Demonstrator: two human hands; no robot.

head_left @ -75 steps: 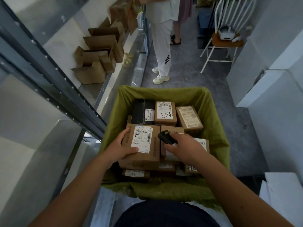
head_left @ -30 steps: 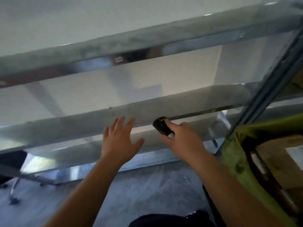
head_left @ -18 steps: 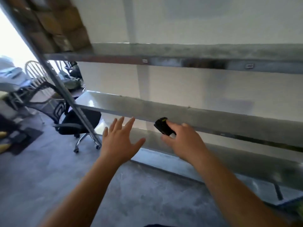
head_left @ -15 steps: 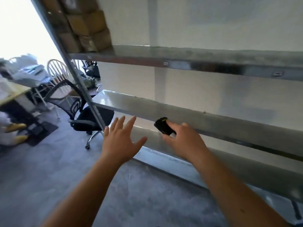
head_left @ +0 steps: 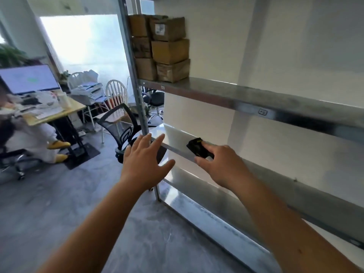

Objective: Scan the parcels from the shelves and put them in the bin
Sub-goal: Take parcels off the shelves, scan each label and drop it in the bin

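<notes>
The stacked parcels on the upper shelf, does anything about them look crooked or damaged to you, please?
Somewhat. The parcels on the upper shelf are stacked unevenly: the front column's boxes sit slightly skewed to one another and look creased. Motion blur prevents judging real damage.

You've swung left, away from the bin, so it's out of view now. Your left hand [head_left: 144,161] let go of that parcel and is spread, holding nothing. Stacked boxes [head_left: 160,49] on the upper shelf [head_left: 246,95] came into full view, plus a desk [head_left: 53,112] with a monitor [head_left: 29,78] and a black chair [head_left: 123,131].
</notes>
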